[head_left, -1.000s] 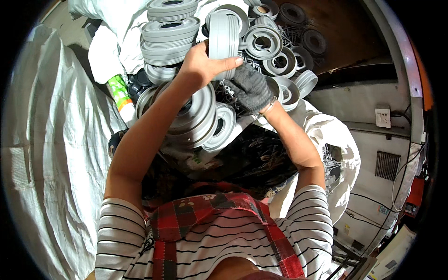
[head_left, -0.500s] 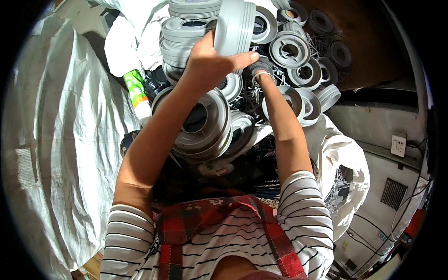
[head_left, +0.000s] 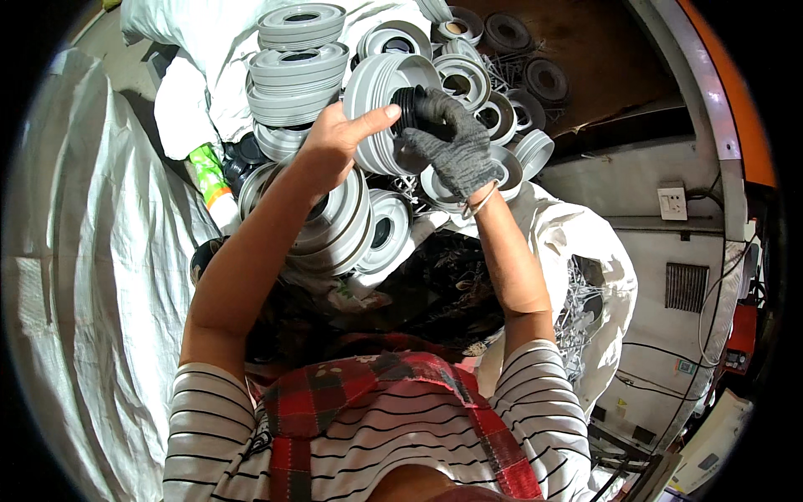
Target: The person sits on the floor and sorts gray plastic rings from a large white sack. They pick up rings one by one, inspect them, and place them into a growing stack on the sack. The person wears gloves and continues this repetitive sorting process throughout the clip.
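My bare left hand (head_left: 335,138) grips a tilted stack of light grey plastic rings (head_left: 365,92), its thumb stretched across toward the middle opening. In a grey knit glove, my right hand (head_left: 456,149) is closed round a black ribbed cylindrical piece (head_left: 407,110). That piece sits at the opening of the grey rings; how deep it goes in cannot be seen. Below the hands lie larger grey rings (head_left: 360,243). Stacked grey rings (head_left: 297,79) stand just beyond my left hand.
Loose grey rings (head_left: 464,79) and thin plastic scraps lie at the far right, near dark rings (head_left: 508,33) on a brown surface. A white woven sack (head_left: 92,293) fills the left side. An open white bag (head_left: 615,293) holds scraps beside a wall with a socket (head_left: 672,202).
The grey rings in my left hand have come down and tilted. My right hand has risen from the pile and now holds the black ribbed piece against them. The view has shifted.
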A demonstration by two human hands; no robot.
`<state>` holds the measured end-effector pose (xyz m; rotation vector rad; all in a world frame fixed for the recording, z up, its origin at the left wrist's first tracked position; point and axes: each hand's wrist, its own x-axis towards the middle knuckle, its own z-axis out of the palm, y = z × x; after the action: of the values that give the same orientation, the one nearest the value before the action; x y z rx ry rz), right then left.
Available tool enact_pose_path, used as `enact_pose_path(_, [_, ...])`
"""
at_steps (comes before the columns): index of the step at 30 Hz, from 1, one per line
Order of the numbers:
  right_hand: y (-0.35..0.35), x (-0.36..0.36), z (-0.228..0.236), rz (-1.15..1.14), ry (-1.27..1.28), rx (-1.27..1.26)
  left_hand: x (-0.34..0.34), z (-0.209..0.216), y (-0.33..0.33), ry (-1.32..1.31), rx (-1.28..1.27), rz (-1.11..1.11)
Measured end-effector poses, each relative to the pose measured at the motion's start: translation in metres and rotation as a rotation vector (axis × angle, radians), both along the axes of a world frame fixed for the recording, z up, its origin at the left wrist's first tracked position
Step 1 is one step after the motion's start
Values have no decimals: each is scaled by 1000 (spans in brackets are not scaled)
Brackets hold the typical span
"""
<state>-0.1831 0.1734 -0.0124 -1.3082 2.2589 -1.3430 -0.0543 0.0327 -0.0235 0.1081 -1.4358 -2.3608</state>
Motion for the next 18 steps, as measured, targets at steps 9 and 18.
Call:
enact_pose_path(9, [-2,22,13,113,559,70,22,10,-15,-156,-237,-125])
enact_pose_path(18, [-2,13,10,210,708,35,19,19,-10,-125,-168,-153])
